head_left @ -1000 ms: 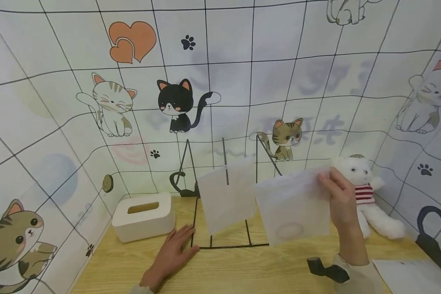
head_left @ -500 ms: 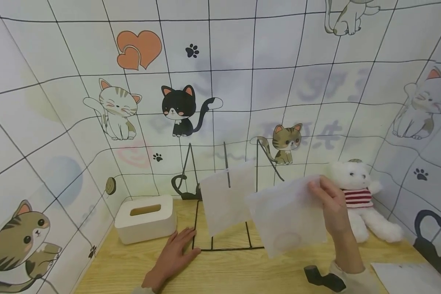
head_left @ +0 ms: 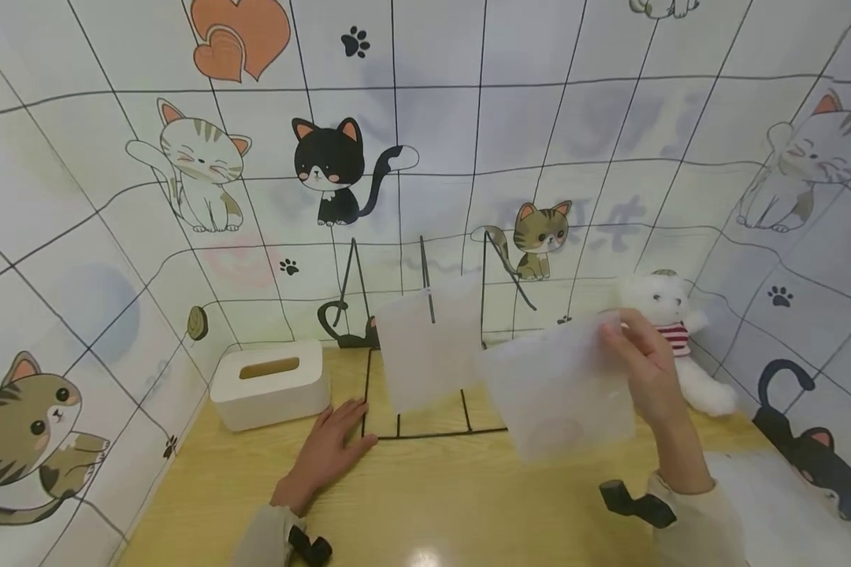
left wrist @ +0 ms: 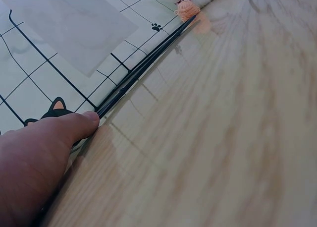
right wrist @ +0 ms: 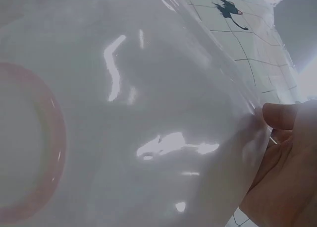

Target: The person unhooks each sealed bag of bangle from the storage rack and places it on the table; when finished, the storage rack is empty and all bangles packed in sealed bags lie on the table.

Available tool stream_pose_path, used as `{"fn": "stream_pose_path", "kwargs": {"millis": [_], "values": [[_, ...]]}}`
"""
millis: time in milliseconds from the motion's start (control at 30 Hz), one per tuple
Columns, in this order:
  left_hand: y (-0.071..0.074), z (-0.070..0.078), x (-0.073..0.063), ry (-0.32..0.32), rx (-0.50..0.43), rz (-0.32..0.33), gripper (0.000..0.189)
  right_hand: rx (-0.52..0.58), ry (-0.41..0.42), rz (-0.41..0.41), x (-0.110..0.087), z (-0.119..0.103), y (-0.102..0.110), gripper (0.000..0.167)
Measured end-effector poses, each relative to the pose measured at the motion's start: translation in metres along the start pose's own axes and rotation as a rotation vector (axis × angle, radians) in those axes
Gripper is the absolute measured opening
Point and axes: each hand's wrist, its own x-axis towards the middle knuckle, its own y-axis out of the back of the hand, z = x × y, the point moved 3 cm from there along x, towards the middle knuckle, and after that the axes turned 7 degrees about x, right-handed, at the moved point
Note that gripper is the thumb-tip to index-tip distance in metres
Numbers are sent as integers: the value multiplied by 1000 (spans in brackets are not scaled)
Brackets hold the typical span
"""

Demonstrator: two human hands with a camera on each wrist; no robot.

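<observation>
In the head view my right hand (head_left: 655, 366) pinches the upper right corner of a translucent, frosted plastic bag (head_left: 556, 390). A pink ring shape (right wrist: 57, 138) shows on or through that bag in the right wrist view; I cannot tell which. A second pale, squarish bag or sheet (head_left: 429, 346) hangs from a prong of a black wire rack (head_left: 432, 435), left of the held bag. My left hand (head_left: 329, 445) lies with extended fingers on the table beside the rack's front left corner. In the left wrist view its thumb (left wrist: 81, 124) touches the rack's wire.
A white tissue box (head_left: 269, 405) stands left of the rack. A white plush bear (head_left: 681, 346) in a striped shirt sits behind my right hand. White paper (head_left: 773, 504) lies at the right of the wooden table (head_left: 425, 504). Cat-print cloth walls enclose the back and sides.
The held bag has shifted a little left toward the rack. The head view has tilted down, so the scene sits higher. My left hand stays at the rack's corner.
</observation>
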Motion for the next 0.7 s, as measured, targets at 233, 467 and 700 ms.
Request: {"fn": "stream_pose_path", "kwargs": {"millis": [233,467,700], "values": [[3,-1,8,-15,-6,-31,69,70,67,-98,-9,-9,16,26],[9,-6,19,3,3,-60,70,-43,34,-136,-21,-16,28,32],[4,-4,13,5,4,-86,70,-281,-56,-119,-51,-25,46,25]]}}
